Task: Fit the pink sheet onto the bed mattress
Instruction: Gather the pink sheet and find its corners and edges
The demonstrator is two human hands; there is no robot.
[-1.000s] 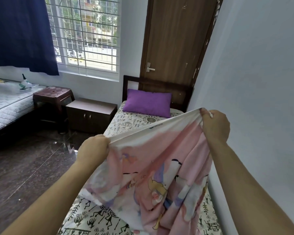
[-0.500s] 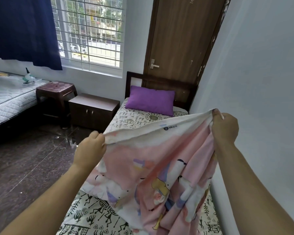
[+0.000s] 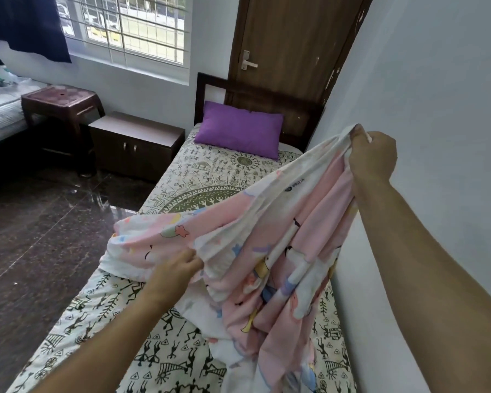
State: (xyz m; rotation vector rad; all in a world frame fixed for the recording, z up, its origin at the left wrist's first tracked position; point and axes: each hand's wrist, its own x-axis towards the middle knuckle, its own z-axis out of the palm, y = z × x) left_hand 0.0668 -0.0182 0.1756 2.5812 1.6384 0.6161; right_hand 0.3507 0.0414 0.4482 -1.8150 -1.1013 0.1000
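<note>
**Finding the sheet's edge before spreading it**

While my right hand (image 3: 373,157) pinches a corner of the pink sheet (image 3: 267,251) high beside the wall, letting it hang open, my left hand (image 3: 179,269) grips a lower fold above the mattress (image 3: 119,321) to spread it.

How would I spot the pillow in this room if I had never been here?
Find the brown door on the far wall; the bed's dark headboard stands right in front of it. The pillow lies at the foot of that headboard, plain solid purple, unlike the printed bedsheet beneath it and the pink sheet.
</note>
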